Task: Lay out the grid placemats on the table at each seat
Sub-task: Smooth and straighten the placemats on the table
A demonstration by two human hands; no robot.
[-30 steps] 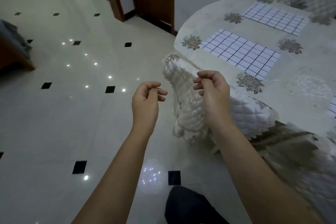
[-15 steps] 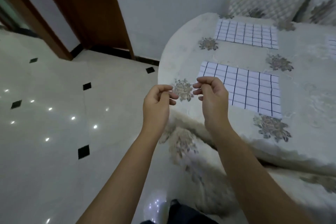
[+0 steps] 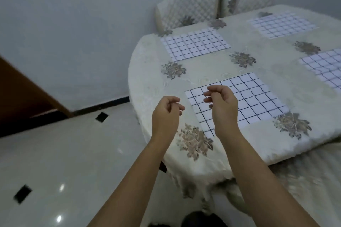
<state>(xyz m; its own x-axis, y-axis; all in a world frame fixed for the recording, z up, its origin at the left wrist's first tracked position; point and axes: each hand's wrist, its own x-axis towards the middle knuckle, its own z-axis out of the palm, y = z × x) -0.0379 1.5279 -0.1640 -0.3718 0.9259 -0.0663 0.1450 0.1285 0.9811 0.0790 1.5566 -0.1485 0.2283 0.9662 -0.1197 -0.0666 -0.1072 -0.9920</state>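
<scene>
Pale tiled floor (image 3: pixel 55 162) runs up to a table (image 3: pixel 151 83) under a cream flowered cloth, with two quilted chairs (image 3: pixel 186 11) at its far side. Four grid placemats lie flat on it: the nearest placemat (image 3: pixel 258 101) just under your right hand (image 3: pixel 223 110), a second placemat (image 3: pixel 195 44) beyond it, and two more off to the right. Your left hand (image 3: pixel 167 114) hovers over the table edge, apart from the right; both have fingers curled toward the thumb, with nothing visible in them. You seem between mats, or finished on this side. Next, look for a seat lacking a mat and fetch one if so
</scene>
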